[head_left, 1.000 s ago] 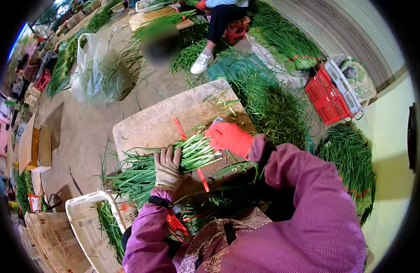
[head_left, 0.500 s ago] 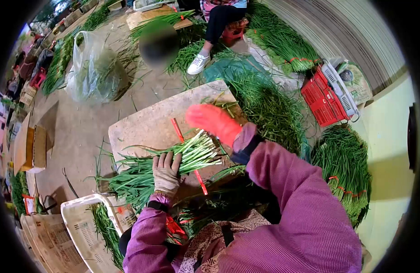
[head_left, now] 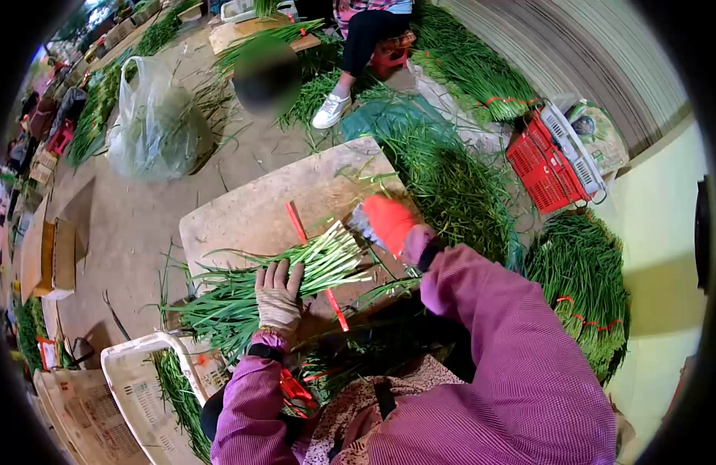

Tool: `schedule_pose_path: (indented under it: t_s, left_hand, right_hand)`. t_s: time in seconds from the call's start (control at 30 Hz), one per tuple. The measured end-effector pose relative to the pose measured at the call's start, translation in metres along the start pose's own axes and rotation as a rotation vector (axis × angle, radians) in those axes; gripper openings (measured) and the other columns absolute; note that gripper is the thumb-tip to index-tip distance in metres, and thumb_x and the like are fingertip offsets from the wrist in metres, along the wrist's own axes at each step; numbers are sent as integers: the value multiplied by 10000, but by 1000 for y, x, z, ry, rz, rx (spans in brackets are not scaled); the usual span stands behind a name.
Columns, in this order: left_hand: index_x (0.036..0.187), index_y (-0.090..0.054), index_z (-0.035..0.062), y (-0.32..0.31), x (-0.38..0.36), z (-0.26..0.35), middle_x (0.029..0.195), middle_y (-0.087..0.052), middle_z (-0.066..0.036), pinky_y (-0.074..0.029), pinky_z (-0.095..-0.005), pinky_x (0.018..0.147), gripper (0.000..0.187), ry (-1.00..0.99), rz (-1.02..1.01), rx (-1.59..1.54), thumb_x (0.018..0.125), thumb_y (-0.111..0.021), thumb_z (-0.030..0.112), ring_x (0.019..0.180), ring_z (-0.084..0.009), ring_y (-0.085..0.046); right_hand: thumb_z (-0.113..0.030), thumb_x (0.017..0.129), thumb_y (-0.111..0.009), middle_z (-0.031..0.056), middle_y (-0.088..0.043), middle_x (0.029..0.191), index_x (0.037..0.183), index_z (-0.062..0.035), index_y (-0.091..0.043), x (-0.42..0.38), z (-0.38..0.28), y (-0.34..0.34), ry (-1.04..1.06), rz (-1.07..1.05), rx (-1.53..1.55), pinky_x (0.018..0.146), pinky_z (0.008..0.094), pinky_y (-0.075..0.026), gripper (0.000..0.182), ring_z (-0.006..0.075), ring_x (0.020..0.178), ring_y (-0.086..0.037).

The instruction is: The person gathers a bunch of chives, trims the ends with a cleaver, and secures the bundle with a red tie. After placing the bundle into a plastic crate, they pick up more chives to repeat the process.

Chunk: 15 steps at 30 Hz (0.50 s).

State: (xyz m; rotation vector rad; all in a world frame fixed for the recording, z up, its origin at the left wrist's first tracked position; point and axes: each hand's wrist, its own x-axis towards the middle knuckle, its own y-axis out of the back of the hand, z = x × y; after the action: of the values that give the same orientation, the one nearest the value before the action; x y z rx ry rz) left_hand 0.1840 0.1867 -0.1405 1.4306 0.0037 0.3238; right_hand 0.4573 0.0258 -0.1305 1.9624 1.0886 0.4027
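Note:
A bunch of garlic chives (head_left: 226, 298) lies across a worn wooden board (head_left: 249, 209), its pale stem ends (head_left: 339, 256) pointing right. A red tie strip (head_left: 296, 222) runs beneath the bunch and sticks out on both sides. My left hand (head_left: 279, 301), in a pale glove, rests on the green part with fingers stretched out. To the right of the stem ends is my right hand (head_left: 390, 223) in an orange glove, closed and somewhat blurred. A greyish knife blade (head_left: 363, 222) shows beside its fingers; the handle is hidden.
Loose chive trimmings (head_left: 459, 186) are heaped right of the board. Tied bunches (head_left: 579, 287) and a red crate (head_left: 545, 167) stand farther right. A white basket (head_left: 114, 360) is at lower left, a filled plastic bag (head_left: 160, 128) behind. Another person's shoe (head_left: 331, 111) is beyond the board.
My right hand has moved right and toward me, from flat and outstretched to closed, and the greyish blade now shows at it. My left hand stays on the chives.

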Motion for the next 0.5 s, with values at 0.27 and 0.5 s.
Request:
schedule_pose_path:
  t_s: [0.27,0.5]
  left_hand:
    - [1391,-460,169,-9,-2,-6,1371,-463,-150,-289,-556,1094,836,-21,20,43,643,-788,352,1263,-360,-430]
    - [1393,-446,165,0,0,0,1362,-471,-158,-301,-558,1082,880,0,14,-1,610,-816,325,1258,-366,-436]
  right_hand:
    - [-175,925,-525,145,-662,1075,1035,-64,-644,-32,20,-50,660,-89,-144,899,370,-498,196,280,1038,-623]
    - [-328,1014,-496,177,-639,1210,1199,3,-585,-49,-55,34,-249,-369,1353,946,389,-521,389,271,1128,-619]
